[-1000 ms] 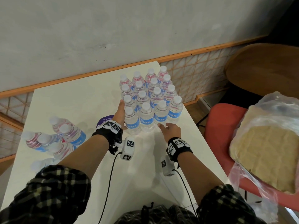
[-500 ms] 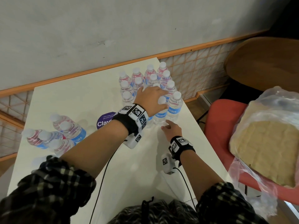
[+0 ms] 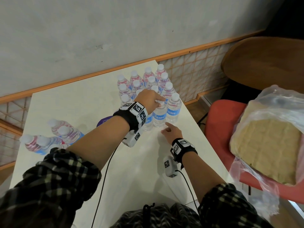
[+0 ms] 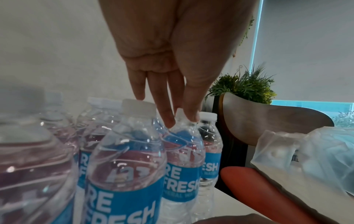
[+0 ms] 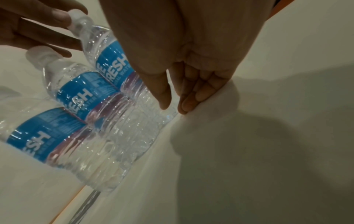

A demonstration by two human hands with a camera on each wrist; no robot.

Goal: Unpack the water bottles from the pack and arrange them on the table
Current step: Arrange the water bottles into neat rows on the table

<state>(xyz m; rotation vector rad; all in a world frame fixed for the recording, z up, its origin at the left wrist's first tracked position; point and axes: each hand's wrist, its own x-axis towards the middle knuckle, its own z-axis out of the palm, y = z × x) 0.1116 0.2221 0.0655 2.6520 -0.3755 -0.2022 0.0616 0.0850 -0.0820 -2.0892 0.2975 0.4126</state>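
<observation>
A block of upright clear plastic water bottles with blue labels (image 3: pixel 148 89) is seen at the far right corner of the white table (image 3: pixel 79 109). The cap of a front-row bottle (image 3: pixel 159 115) is pinched by the left hand (image 3: pixel 148 100). Just before that row, the right hand (image 3: pixel 171 133) is rested on the table, fingers loosely curled, nothing held. More bottles (image 3: pixel 54 135) are laid near the table's left edge.

Upright bottles (image 3: pixel 148 89) at table (image 3: pixel 79 104) far-right; lying bottles (image 3: pixel 51 137) left.
</observation>
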